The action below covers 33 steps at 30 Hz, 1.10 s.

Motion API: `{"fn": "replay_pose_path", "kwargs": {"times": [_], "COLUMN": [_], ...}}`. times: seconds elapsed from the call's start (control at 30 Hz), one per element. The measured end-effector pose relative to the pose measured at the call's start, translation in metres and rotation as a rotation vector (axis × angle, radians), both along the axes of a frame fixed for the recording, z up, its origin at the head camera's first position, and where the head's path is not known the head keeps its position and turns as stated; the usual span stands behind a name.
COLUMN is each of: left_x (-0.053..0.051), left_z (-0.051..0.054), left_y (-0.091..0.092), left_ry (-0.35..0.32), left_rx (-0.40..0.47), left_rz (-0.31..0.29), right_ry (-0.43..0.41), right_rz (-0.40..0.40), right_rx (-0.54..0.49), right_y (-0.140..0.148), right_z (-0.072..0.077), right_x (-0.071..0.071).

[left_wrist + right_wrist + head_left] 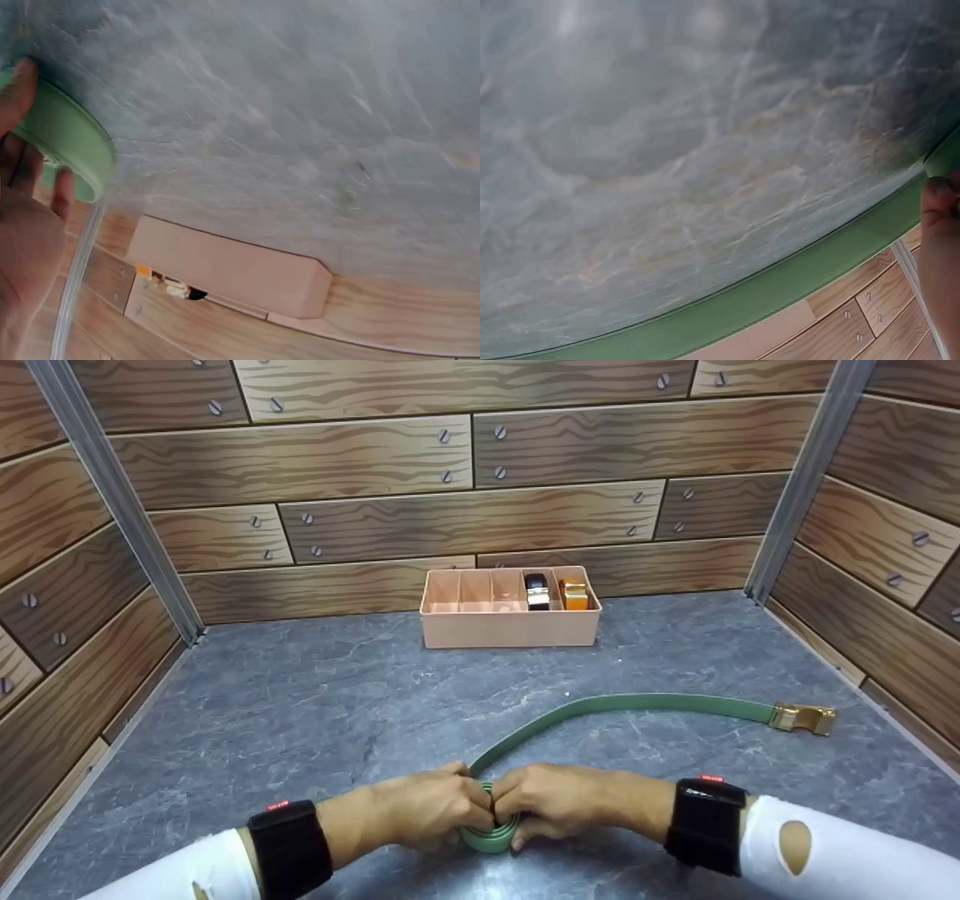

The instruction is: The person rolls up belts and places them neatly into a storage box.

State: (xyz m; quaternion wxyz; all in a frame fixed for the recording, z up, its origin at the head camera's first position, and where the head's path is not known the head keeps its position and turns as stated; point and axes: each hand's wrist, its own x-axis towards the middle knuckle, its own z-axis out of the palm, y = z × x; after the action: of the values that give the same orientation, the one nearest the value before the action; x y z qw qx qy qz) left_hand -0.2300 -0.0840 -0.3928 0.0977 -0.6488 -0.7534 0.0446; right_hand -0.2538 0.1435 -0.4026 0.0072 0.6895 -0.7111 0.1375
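Observation:
A green belt [645, 702] lies on the table, one end wound into a coil [491, 840] and the rest curving off to the right. Its gold buckle [804, 718] is at the far right end. On the coil's left side, my left hand [435, 808] grips the rolled strap; in the left wrist view its fingers [63, 196] sit at the coil's edge. My right hand [551, 802] holds the coil's right side, with fingertips close to the left hand's. The coil's centre is partly hidden by the fingers.
Behind the belt, a pink divided box [510, 630] stands near the back wall. A black rolled belt [537, 591] and an orange rolled belt [574, 594] sit in its right-hand compartments. Wood-patterned walls [375, 465] enclose the grey marbled table [300, 690] at back and sides.

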Motion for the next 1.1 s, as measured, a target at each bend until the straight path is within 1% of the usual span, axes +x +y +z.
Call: {"fn": "replay_pose_path", "kwargs": {"times": [0.07, 0.13, 0.2, 0.27, 0.33, 0.4, 0.47, 0.53, 0.63, 0.73, 0.83, 0.93, 1.0, 1.07, 1.1], "left_x": [0.0, 0.001, 0.004, 0.006, 0.007, 0.006, 0.003, 0.001, 0.001, 0.006, 0.012, 0.012, 0.01, 0.008, 0.008], "left_z": [0.0, -0.002, -0.005, -0.007, -0.008, -0.007, -0.007, -0.008, -0.012, -0.018, -0.021, -0.019, -0.016, -0.013, -0.014], "left_y": [0.0, 0.001, 0.002, 0.002, 0.0, -0.004, -0.007, -0.008, -0.006, -0.003, -0.002, -0.004, -0.006, -0.007, -0.007], "left_ry": [0.042, 0.075, 0.079, 0.049, 0.018, -0.014, -0.024, -0.017, 0.003, 0.028, 0.051, 0.05, 0.023, 0.014, 0.012], "left_rx": [-0.01, 0.013, 0.052, 0.093, 0.113, 0.108, 0.097, 0.098, 0.14, 0.206, 0.247, 0.222, 0.181, 0.153, 0.152], "left_rz": [-0.022, -0.02, 0.003, 0.033, 0.051, 0.066, 0.069, 0.061, 0.051, 0.064, 0.093, 0.09, 0.083, 0.072, 0.077], "right_ry": [0.025, 0.072, 0.115, 0.134, 0.123, 0.089, 0.08, 0.072, 0.112, 0.139, 0.132, 0.085, 0.063, 0.068, 0.07], "right_rz": [0.005, -0.018, -0.056, -0.084, -0.083, -0.062, -0.033, -0.03, -0.065, -0.134, -0.155, -0.118, -0.091, -0.08, -0.085], "right_rx": [0.006, 0.017, 0.028, 0.031, 0.022, 0.011, 0.004, 0.015, 0.04, 0.055, 0.031, 0.012, 0.015, 0.018, 0.024], "right_y": [0.0, 0.0, 0.0, -0.001, -0.002, -0.002, -0.001, 0.0, 0.001, 0.001, 0.001, 0.001, 0.001, 0.001, 0.001], "right_z": [0.001, 0.002, 0.002, 0.002, 0.001, 0.001, 0.0, 0.0, 0.0, -0.001, -0.004, -0.005, -0.004, -0.003, -0.003], "right_x": [0.0, 0.002, 0.005, 0.008, 0.009, 0.007, 0.004, 0.002, 0.002, 0.006, 0.007, 0.005, 0.002, 0.0, 0.001]}}
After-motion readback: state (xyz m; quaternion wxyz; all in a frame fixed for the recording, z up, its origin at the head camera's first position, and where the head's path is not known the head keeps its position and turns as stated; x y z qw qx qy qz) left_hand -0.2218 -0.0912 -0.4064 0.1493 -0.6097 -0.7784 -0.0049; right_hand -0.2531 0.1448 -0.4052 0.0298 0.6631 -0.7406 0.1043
